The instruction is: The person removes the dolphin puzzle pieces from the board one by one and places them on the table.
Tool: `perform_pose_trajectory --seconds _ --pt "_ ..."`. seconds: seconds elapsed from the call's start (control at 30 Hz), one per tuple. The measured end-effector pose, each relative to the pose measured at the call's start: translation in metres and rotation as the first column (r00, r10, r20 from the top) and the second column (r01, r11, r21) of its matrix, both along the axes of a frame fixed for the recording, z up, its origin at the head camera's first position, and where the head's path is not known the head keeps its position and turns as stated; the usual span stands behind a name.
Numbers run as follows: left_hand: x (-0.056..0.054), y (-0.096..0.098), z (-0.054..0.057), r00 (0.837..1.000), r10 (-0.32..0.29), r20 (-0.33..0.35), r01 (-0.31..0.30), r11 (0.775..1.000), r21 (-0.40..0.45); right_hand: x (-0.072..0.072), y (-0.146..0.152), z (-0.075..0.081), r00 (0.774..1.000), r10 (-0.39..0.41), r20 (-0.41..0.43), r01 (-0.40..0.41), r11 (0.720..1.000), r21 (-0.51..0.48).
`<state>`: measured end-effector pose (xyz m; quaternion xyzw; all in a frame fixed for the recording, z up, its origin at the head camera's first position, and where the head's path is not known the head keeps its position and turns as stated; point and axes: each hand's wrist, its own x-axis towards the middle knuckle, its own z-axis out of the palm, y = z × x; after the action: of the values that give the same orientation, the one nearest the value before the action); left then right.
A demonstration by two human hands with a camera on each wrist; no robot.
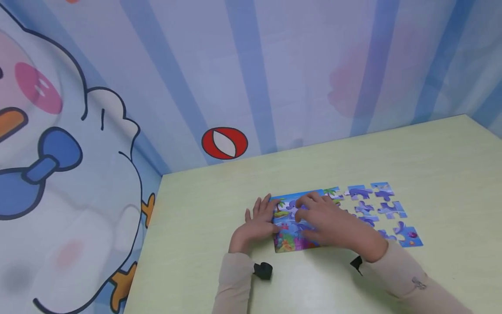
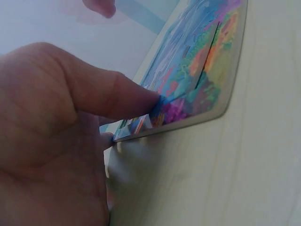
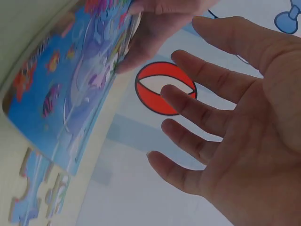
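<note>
A colourful jigsaw board [image 1: 288,242] with a sea scene of dolphins, palms and coral lies on the table. My left hand [image 1: 256,223] rests at its left edge with fingers spread; in the left wrist view the thumb [image 2: 124,96] presses on the board's face near a corner. Over the board hovers my right hand [image 1: 333,222], holding nothing. The right wrist view shows its fingers [image 3: 202,110] apart and slightly bent, the picture [image 3: 35,115] beyond them. Several loose jigsaw pieces [image 1: 392,210] lie right of the board, some hidden behind the right hand.
The pale yellow-green table [image 1: 196,218] runs back to a striped blue fabric backdrop [image 1: 298,78] printed with a red ball [image 1: 225,143]. At the left, a large cartoon bird [image 1: 74,174] covers the fabric. A black strap end [image 1: 263,271] sticks out from the left cuff.
</note>
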<state>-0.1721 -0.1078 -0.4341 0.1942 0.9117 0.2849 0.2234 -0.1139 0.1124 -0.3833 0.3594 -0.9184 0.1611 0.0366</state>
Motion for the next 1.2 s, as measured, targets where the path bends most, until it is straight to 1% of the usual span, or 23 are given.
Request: perform_pose_trajectory --seconds 0.13,0.4,0.6,0.7,0.83,1.07,1.2 --pt "0.000 -0.002 0.001 1.000 0.007 -0.002 -0.007 1.000 0.016 0.001 -0.010 -0.007 1.000 -0.025 -0.002 0.025 0.998 0.052" --pt "-0.001 0.000 0.000 1.000 0.003 -0.011 -0.003 1.000 0.003 0.005 -0.024 -0.025 0.994 -0.096 -0.050 0.100 0.991 0.090" --pt "0.001 0.000 0.001 1.000 -0.003 -0.020 0.003 1.000 0.000 0.007 -0.031 -0.033 0.990 -0.117 -0.082 0.126 0.985 0.120" --pt "0.002 0.000 0.000 0.999 -0.010 -0.033 0.010 1.000 -0.002 0.008 -0.033 -0.035 0.990 -0.119 -0.078 0.128 0.983 0.132" --pt "0.001 0.002 -0.001 0.999 -0.010 -0.037 0.010 1.000 -0.012 0.008 -0.035 -0.035 0.990 -0.131 -0.047 0.136 0.982 0.134" --pt "0.002 0.001 0.001 1.000 -0.012 -0.029 0.011 1.000 -0.020 0.006 -0.036 -0.032 0.987 -0.140 -0.073 0.151 0.974 0.171" --pt "0.002 0.000 0.002 0.999 -0.014 -0.031 0.013 1.000 -0.019 0.004 -0.038 -0.032 0.988 -0.144 -0.054 0.151 0.971 0.183"
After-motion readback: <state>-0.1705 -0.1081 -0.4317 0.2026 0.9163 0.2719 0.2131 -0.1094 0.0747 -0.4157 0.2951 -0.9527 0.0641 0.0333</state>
